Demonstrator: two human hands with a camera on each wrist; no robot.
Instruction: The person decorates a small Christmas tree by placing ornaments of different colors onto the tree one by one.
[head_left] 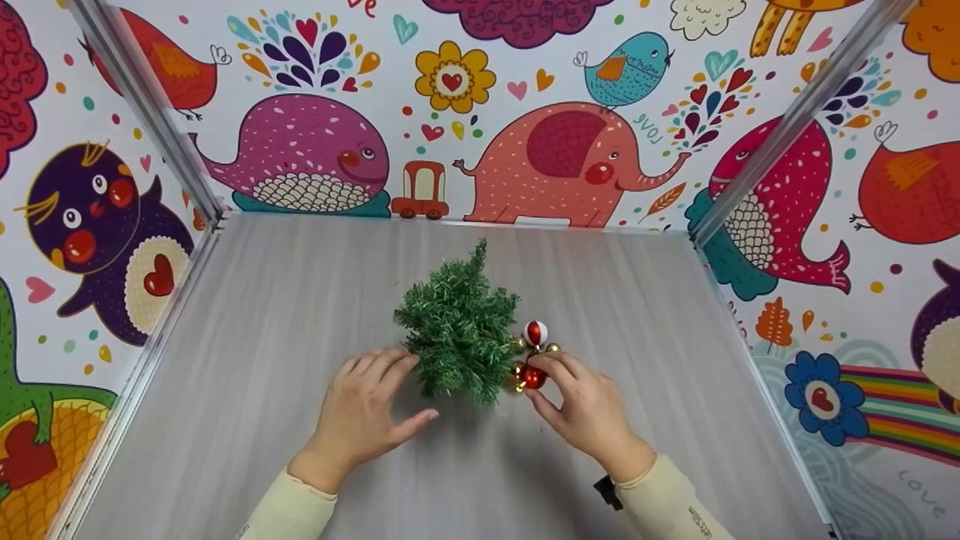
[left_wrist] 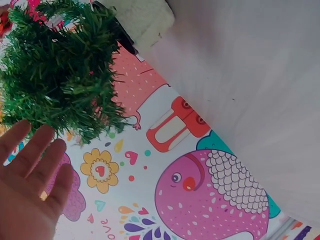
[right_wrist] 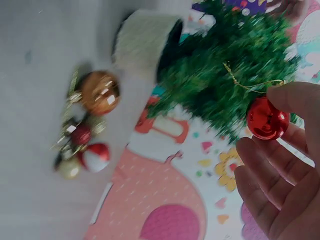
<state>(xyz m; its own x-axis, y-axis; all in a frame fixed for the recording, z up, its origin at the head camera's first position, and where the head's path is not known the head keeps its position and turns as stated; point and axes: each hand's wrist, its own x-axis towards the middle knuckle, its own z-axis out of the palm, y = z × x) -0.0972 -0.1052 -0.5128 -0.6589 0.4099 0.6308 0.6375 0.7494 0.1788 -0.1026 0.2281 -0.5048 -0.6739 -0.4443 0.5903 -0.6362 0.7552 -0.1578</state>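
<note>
A small green artificial Christmas tree point(head_left: 461, 330) stands on the table, its wrapped pale base point(right_wrist: 142, 47) showing in the right wrist view. My left hand point(head_left: 371, 409) is at the tree's left side, fingers loosely extended and fingertips right at the branches. On the other side, my right hand point(head_left: 589, 412) pinches a shiny red Christmas bauble point(right_wrist: 267, 118) between thumb and fingers. A gold string loop point(right_wrist: 250, 86) hangs from its top, against the branches in that view. In the left wrist view the left hand point(left_wrist: 32, 180) holds nothing.
Beside the tree lies a cluster of baubles: an orange-gold ball point(right_wrist: 100, 92), a red-and-white ball point(head_left: 535, 332), a dark red one point(right_wrist: 80, 134) and small gold ones point(head_left: 553, 348). Walls printed with cartoon animals point(head_left: 562, 172) and metal frame posts point(head_left: 150, 112) enclose the grey table point(head_left: 262, 315).
</note>
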